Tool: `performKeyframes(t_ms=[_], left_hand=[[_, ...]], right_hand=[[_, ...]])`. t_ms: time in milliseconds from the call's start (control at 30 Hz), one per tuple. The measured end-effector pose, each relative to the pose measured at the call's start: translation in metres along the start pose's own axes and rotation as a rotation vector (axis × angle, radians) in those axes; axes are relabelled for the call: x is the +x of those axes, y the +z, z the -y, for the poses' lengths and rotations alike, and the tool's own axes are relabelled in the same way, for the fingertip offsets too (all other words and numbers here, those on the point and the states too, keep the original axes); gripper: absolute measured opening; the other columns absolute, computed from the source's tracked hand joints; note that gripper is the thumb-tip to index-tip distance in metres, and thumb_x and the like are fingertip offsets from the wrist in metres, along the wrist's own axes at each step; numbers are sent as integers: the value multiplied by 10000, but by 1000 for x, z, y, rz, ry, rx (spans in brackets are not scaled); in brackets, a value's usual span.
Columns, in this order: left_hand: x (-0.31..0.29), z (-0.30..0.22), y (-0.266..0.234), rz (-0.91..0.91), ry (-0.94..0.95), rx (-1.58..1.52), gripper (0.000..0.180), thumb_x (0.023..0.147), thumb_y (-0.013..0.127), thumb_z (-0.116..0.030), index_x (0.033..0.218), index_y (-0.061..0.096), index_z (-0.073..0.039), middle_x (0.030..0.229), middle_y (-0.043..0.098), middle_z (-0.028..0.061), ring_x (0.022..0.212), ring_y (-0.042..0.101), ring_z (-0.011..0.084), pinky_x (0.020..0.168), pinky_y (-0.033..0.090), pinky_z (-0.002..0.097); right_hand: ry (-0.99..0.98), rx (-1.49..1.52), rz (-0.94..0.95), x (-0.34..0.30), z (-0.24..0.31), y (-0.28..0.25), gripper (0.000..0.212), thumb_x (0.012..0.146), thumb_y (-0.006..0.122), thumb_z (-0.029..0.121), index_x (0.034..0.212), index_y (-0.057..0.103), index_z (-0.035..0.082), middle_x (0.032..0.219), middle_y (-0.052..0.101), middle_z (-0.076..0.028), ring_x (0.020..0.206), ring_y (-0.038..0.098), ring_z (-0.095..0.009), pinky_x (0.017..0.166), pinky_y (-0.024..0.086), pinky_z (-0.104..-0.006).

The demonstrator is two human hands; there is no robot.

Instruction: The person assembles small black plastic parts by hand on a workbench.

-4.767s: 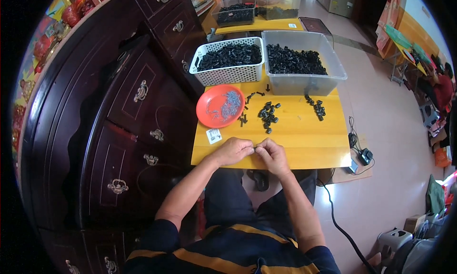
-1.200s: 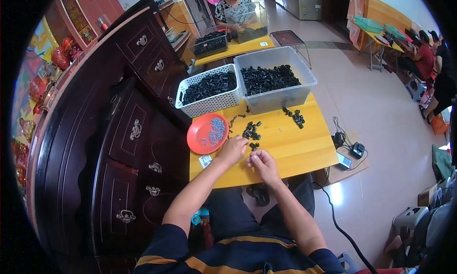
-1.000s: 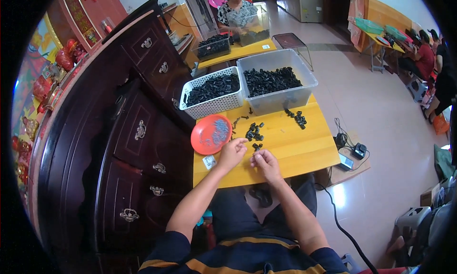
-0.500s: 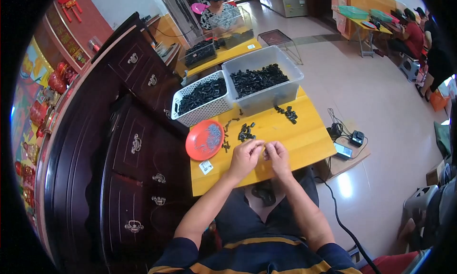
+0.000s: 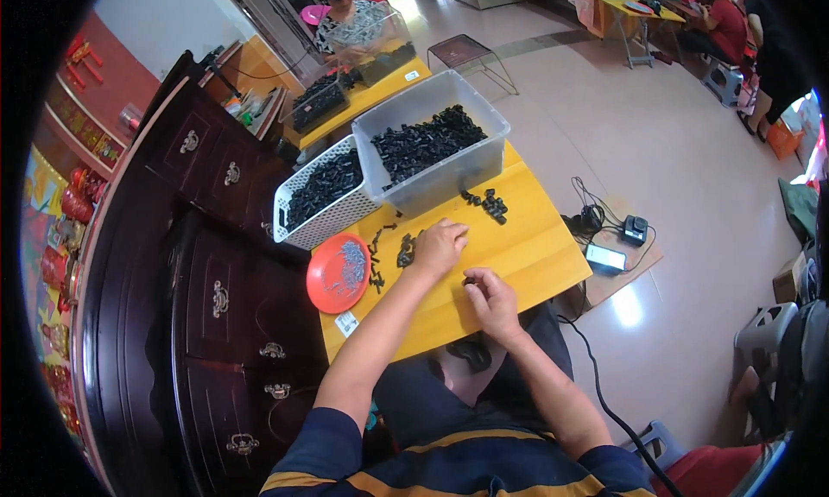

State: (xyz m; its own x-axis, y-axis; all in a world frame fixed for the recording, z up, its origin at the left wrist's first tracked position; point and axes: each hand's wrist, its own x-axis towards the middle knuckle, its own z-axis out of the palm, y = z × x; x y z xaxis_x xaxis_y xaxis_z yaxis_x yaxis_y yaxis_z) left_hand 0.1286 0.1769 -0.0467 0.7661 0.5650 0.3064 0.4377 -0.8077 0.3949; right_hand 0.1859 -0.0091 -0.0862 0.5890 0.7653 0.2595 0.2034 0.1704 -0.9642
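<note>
My right hand (image 5: 494, 303) is held near the front of the yellow table, with a small black part (image 5: 469, 281) pinched between thumb and fingers. Farther forward, my left hand (image 5: 442, 246) is palm down over the tabletop, its fingers slightly apart and nothing visible in them. Beside its wrist lies a small heap of black parts (image 5: 406, 251), partly covered by the hand. A line of thin dark pieces (image 5: 376, 259) runs along the red plate (image 5: 321, 300), which holds many small silvery pins. Another cluster of black parts (image 5: 494, 207) lies at the right.
A white perforated basket (image 5: 332, 217) and a clear plastic bin (image 5: 445, 173), both full of black parts, stand at the table's back. A dark wooden cabinet (image 5: 220, 255) borders the left. Cables and small devices (image 5: 607, 257) sit on a low surface at right. Another person sits beyond.
My hands have separated: the left has moved forward over the table, while the right has dropped slightly nearer with the black part. The whole view has shifted and turned a little.
</note>
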Motion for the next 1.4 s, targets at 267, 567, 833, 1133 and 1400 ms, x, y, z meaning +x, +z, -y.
performKeyframes(t_ms=[267, 567, 833, 1133, 1400], left_hand=[[1, -10, -7, 29, 26, 39, 134, 912, 670, -179, 918, 652, -46, 948, 706, 136, 907, 690, 361, 787, 554, 483], [-70, -46, -40, 48, -280, -602, 118, 973, 679, -84, 1065, 676, -10, 872, 671, -11, 778, 613, 50, 698, 512, 225], [-90, -51, -45, 80, -329, -741, 101, 952, 712, -60, 1040, 735, -15, 888, 720, -12, 749, 622, 48, 691, 514, 219], [-94, -53, -41, 30, -272, -717, 101, 936, 740, -59, 1015, 692, -19, 848, 691, -24, 742, 604, 33, 674, 498, 207], [-109, -24, -48, 134, -434, -954, 126, 919, 764, -63, 1016, 692, -28, 878, 659, -30, 764, 612, 29, 671, 496, 207]], right_hand=[[3, 80, 17, 4, 3, -9, 239, 958, 658, 41, 1196, 652, 15, 998, 679, -89, 891, 661, -193, 830, 529, -301], [140, 378, 20, 3, -9, -6, 188, 1004, 611, 28, 1189, 639, 2, 1028, 628, -13, 863, 612, -93, 801, 525, -254], [101, 319, 128, 5, -11, -11, 189, 973, 664, 31, 1156, 687, -7, 1093, 690, -70, 992, 671, -145, 895, 537, -284], [214, 377, 239, 6, -11, -14, 177, 985, 682, 56, 1148, 694, -13, 1039, 720, -34, 992, 659, -110, 889, 530, -266], [304, 433, 357, 6, -2, -29, 152, 1001, 655, 30, 1150, 676, 7, 1037, 672, 12, 957, 628, -85, 875, 509, -246]])
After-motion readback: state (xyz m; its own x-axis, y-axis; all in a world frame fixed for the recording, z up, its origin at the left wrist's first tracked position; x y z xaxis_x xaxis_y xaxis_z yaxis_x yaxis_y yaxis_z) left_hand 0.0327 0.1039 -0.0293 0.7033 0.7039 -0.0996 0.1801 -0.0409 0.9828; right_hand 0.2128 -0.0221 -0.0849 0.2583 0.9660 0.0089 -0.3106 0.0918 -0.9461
